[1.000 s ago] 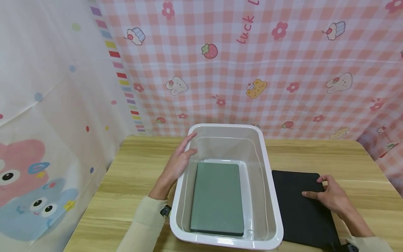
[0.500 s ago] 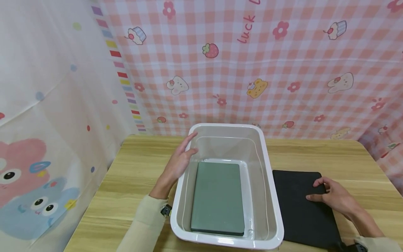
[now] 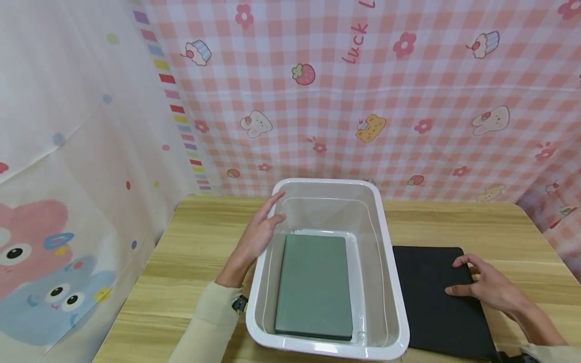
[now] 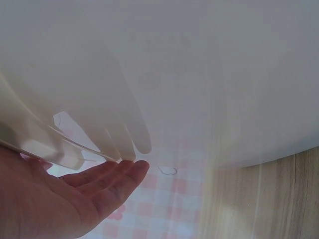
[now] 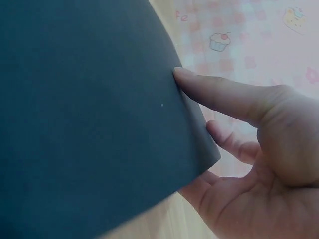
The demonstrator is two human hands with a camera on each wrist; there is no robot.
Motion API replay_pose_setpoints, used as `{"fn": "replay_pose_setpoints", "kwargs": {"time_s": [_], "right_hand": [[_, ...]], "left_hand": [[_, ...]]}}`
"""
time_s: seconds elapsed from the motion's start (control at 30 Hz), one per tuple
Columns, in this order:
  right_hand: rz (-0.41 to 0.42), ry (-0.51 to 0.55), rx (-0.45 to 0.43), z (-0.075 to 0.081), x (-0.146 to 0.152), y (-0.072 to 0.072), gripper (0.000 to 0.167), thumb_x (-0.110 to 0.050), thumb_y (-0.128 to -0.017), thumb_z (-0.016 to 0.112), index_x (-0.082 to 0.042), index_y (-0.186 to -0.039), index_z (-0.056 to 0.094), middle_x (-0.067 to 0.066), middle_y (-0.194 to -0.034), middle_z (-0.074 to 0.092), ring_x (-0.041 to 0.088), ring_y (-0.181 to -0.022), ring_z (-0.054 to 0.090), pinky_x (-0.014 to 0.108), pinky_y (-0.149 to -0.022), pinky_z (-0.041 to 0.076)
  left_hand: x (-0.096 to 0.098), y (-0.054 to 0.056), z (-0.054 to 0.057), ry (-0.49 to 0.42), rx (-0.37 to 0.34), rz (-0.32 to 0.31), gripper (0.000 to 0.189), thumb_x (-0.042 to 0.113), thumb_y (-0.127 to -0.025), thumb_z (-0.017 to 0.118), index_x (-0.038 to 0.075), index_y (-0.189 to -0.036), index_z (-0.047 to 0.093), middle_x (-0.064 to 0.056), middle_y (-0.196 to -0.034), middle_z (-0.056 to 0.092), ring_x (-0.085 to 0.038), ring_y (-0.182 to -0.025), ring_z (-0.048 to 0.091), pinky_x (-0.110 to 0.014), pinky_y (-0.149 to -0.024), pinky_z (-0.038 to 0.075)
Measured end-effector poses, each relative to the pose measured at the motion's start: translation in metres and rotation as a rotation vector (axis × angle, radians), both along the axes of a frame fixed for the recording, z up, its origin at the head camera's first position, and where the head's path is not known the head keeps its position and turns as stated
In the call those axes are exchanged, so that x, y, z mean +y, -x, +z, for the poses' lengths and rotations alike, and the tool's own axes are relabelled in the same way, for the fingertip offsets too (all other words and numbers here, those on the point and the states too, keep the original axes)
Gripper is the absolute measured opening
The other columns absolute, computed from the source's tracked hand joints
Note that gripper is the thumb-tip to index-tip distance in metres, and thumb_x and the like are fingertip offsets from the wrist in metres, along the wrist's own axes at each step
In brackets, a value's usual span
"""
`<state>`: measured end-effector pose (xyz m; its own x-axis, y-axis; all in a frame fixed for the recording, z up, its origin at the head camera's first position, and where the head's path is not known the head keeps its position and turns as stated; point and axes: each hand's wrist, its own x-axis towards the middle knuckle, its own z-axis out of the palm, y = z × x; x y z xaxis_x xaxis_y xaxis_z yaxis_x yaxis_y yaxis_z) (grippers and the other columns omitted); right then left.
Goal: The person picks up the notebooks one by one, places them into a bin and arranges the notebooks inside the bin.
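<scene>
A deep white plastic basin (image 3: 396, 302) stands on the table, with a green notebook (image 3: 315, 285) lying flat inside near its left wall. My left hand (image 3: 256, 234) holds the basin's left rim, thumb on the inner side; the left wrist view shows its fingers (image 4: 117, 186) against the outer wall. Right of the basin lies a flat black notebook (image 3: 431, 297), its left edge beside the basin's rim. My right hand (image 3: 492, 287) pinches its right edge, with the thumb (image 5: 214, 92) on top and fingers partly hidden beneath.
The wood-grain table (image 3: 190, 242) carries everything. A pink checked cloth (image 3: 327, 101) hangs along its back, and a white patterned cloth (image 3: 91, 126) hangs on the left. Each wrist wears a dark strapped device.
My right hand has shifted a little to the right and toward me, with the black notebook's right edge moving slightly along. The left hand and basin have stayed put.
</scene>
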<state>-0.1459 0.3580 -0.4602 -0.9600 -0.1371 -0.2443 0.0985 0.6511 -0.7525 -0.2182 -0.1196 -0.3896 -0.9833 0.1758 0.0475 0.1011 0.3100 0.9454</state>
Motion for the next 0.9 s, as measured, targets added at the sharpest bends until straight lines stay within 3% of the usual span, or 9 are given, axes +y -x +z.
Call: {"fn": "replay_pose_setpoints", "kwargs": {"time_s": [0.1,0.27,0.4,0.7,0.9], "right_hand": [[0.022,0.101,-0.042,0.0,0.002,-0.002,0.058,-0.015,-0.081,0.081,0.002,-0.121,0.042,0.022,-0.11,0.058,0.021,-0.086,0.061,0.035,-0.067,0.054],[0.133,0.285,-0.099,0.0,0.007,-0.002,0.05,-0.01,-0.087,0.074,-0.007,-0.127,0.044,0.014,-0.11,0.06,0.023,-0.089,0.067,0.039,-0.072,0.057],[0.184,0.359,-0.134,0.003,0.008,-0.001,0.051,-0.007,-0.09,0.07,-0.014,-0.133,0.044,0.008,-0.115,0.061,0.024,-0.094,0.069,0.04,-0.076,0.058],[0.202,0.348,-0.122,0.011,0.005,-0.002,0.064,-0.007,-0.092,0.068,-0.016,-0.147,0.036,0.007,-0.124,0.056,0.021,-0.099,0.068,0.043,-0.076,0.058],[0.196,0.342,-0.138,0.017,0.001,-0.002,0.069,-0.009,-0.093,0.067,-0.017,-0.151,0.031,0.022,-0.129,0.05,0.028,-0.097,0.069,0.044,-0.076,0.058]], "left_hand": [[0.0,0.0,0.0,0.005,0.0,0.001,0.054,0.025,-0.1,0.05,0.028,-0.152,0.039,0.003,-0.162,0.026,-0.02,-0.149,0.02,-0.052,-0.12,0.014],[-0.001,0.0,0.0,0.001,-0.003,-0.002,0.054,0.024,-0.1,0.05,0.029,-0.152,0.038,0.003,-0.162,0.026,-0.02,-0.149,0.02,-0.053,-0.12,0.014],[0.0,0.0,0.0,-0.004,-0.003,-0.002,0.054,0.023,-0.1,0.049,0.028,-0.152,0.038,0.003,-0.162,0.026,-0.02,-0.149,0.02,-0.052,-0.12,0.014],[0.0,0.001,0.0,-0.011,0.001,0.003,0.054,0.021,-0.099,0.049,0.026,-0.152,0.039,0.001,-0.162,0.027,-0.019,-0.148,0.022,-0.05,-0.12,0.016],[0.0,0.001,-0.001,-0.011,0.005,0.004,0.054,0.022,-0.099,0.05,0.025,-0.152,0.039,0.001,-0.161,0.028,-0.019,-0.148,0.022,-0.049,-0.12,0.016]]}}
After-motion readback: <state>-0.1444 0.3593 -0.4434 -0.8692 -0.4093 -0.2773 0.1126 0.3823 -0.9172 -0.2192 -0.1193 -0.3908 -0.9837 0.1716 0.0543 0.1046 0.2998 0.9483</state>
